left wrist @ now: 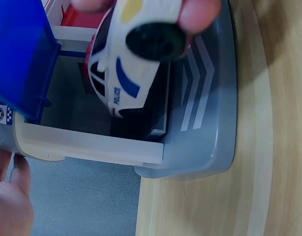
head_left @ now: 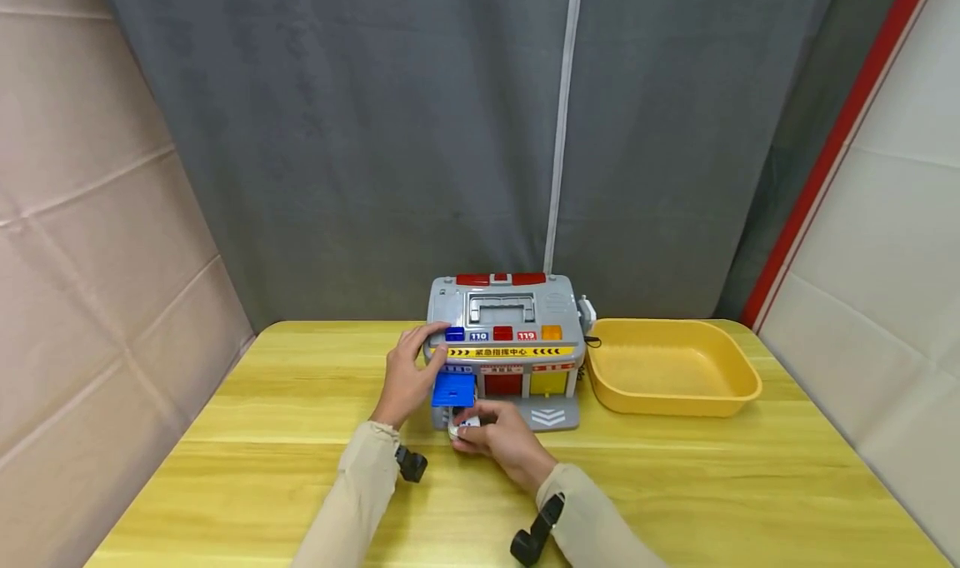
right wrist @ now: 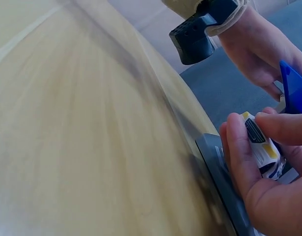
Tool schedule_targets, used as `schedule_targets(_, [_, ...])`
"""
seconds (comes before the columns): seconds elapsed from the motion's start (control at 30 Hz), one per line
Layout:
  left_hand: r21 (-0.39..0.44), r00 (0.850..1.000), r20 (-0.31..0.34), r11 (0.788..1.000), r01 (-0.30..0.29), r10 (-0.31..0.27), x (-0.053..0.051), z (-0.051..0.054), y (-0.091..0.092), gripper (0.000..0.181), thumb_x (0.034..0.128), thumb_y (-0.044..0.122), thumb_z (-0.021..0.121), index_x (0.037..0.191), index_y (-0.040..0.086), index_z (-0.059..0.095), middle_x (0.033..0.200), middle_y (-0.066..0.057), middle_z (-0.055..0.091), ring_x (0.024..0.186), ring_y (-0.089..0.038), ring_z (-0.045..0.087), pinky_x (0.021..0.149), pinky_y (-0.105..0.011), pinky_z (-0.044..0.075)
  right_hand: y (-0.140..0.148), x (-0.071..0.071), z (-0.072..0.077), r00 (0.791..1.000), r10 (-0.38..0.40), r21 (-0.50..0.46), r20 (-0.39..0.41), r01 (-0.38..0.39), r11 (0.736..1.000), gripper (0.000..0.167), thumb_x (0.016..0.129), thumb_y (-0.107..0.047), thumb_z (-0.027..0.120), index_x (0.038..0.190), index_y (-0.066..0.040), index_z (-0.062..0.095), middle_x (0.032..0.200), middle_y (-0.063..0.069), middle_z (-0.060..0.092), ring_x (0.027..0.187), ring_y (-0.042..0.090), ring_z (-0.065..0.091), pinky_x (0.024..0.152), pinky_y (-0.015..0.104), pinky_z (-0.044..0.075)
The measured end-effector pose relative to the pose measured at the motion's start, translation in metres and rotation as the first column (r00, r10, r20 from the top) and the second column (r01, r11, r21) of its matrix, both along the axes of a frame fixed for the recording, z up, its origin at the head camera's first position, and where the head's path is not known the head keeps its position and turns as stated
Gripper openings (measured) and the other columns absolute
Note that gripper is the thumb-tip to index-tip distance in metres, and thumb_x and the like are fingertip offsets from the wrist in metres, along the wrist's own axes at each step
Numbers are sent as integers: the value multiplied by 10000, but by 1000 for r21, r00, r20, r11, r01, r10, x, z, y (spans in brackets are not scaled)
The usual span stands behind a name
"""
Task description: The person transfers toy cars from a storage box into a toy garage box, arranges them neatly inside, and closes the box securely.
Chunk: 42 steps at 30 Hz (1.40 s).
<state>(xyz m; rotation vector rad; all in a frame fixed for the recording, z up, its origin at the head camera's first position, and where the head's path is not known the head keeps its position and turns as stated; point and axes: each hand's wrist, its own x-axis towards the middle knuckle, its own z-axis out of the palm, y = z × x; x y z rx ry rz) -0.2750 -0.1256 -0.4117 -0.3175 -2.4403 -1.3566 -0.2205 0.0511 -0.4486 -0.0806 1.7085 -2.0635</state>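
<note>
A grey toy rescue station (head_left: 501,308) has a raised blue garage door (head_left: 453,389) at its front left. My left hand (head_left: 408,376) rests on its left corner, fingers beside the blue button (head_left: 454,333). My right hand (head_left: 506,440) pinches a white toy police car (left wrist: 126,73) between thumb and fingers. In the left wrist view, the car is tilted, its end at the mouth of the open garage bay (left wrist: 67,88). The right wrist view shows the car (right wrist: 261,145) partly covered by my fingers.
A yellow plastic tub (head_left: 675,368) stands right of the station. A white piece (head_left: 587,311) with a dark cord hangs on the station's right side. Next to the blue door are a red door (head_left: 502,385) and a yellow door (head_left: 548,383). A grey curtain (head_left: 337,151) hangs behind the wooden table (head_left: 285,435).
</note>
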Motion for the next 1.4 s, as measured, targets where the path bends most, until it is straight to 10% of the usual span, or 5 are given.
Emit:
schedule_targets(0.67, [6, 1000, -1, 1000, 4, -4, 0, 0, 0, 309, 1005, 301, 594, 1311, 287, 640, 1417, -22, 607, 1289, -234, 507, 1168, -522, 439, -5, -7, -3, 996, -19, -5, -88, 18, 1000, 470, 986, 5, 535, 1453, 32, 482, 1424, 217, 587, 1302, 286, 609, 1122, 419, 503])
schedule_targets(1.07, [-24, 999, 43, 999, 22, -21, 2, 1, -2, 336, 1012, 320, 582, 1346, 309, 609, 1444, -28, 581, 1319, -248, 490, 1170, -561, 421, 17, -1, 9, 989, 52, 138, -136, -33, 990, 387, 969, -19, 567, 1355, -9, 580, 1338, 215, 629, 1057, 238, 719, 944, 367, 617])
schedule_targets(1.27, [-76, 993, 76, 993, 91, -86, 4, 3, -10, 466, 966, 354, 648, 1419, 332, 539, 1477, -51, 536, 1363, -283, 458, 1175, -604, 398, 35, 4, 22, 944, 134, 304, -302, -38, 952, 251, 984, -54, 590, 1214, 32, 641, 1184, 252, 679, 934, 280, 727, 816, 385, 647])
schedule_targets(1.4, [-102, 984, 110, 983, 153, -142, 5, 3, -15, 614, 898, 379, 728, 1458, 380, 477, 1499, -61, 483, 1377, -294, 432, 1177, -614, 395, 51, 6, 32, 878, 189, 445, -440, 30, 895, 191, 967, -56, 613, 1137, 0, 682, 1099, 215, 702, 880, 276, 697, 754, 346, 639])
